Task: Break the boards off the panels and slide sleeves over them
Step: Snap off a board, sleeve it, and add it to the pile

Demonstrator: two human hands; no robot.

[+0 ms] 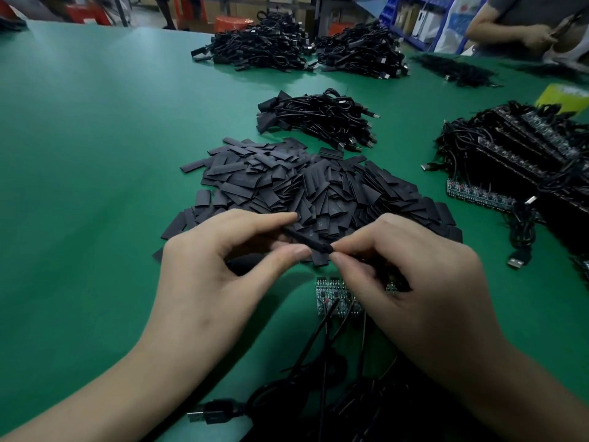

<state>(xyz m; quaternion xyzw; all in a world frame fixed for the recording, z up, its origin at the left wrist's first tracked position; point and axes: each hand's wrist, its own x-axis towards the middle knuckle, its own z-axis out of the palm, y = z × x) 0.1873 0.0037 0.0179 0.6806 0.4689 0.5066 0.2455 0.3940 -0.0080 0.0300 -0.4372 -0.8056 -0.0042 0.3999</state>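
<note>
My left hand pinches a flat black sleeve between thumb and fingers above the table. My right hand pinches the sleeve's near end at its fingertips; whatever else it holds is hidden under the palm. Below my hands a strip of small green boards lies on the green mat with black cables running from it toward me. A large heap of loose black sleeves lies just behind my hands.
A bundle of sleeved cables sits behind the sleeve heap. At right lies a stack of panels with cables. Two big cable piles sit far back. A USB plug lies near me. Another person's arm is at top right.
</note>
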